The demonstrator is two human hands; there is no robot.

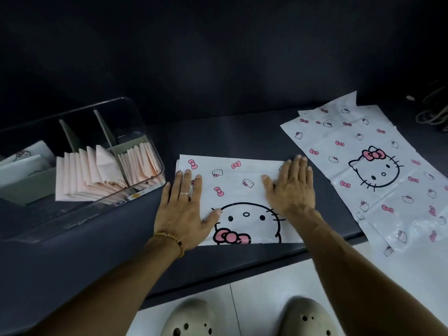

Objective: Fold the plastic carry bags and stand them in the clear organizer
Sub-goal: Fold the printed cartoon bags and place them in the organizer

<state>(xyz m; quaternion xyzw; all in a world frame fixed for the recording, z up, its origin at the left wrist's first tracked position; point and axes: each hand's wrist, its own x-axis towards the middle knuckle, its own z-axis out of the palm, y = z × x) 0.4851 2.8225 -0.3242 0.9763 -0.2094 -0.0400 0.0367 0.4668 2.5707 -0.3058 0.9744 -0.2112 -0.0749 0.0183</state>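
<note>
A white plastic bag (238, 190) printed with a cat face and pink bows lies folded flat on the dark table, in the middle. My left hand (185, 209) presses flat on its left side, fingers straight. On the bag's right side, my right hand (291, 185) presses flat as well. The clear organizer (135, 112) stands at the left, with dividers. It holds several folded pale pink bags (97, 173) upright and some white ones (26, 158) at its far left.
A stack of unfolded white cat-print bags (378, 166) lies at the right, hanging over the table's front edge. Cables (434, 110) sit at the far right. A dark wall rises behind the table (72, 251). Below, white floor and my two pale shoes (308, 318) show.
</note>
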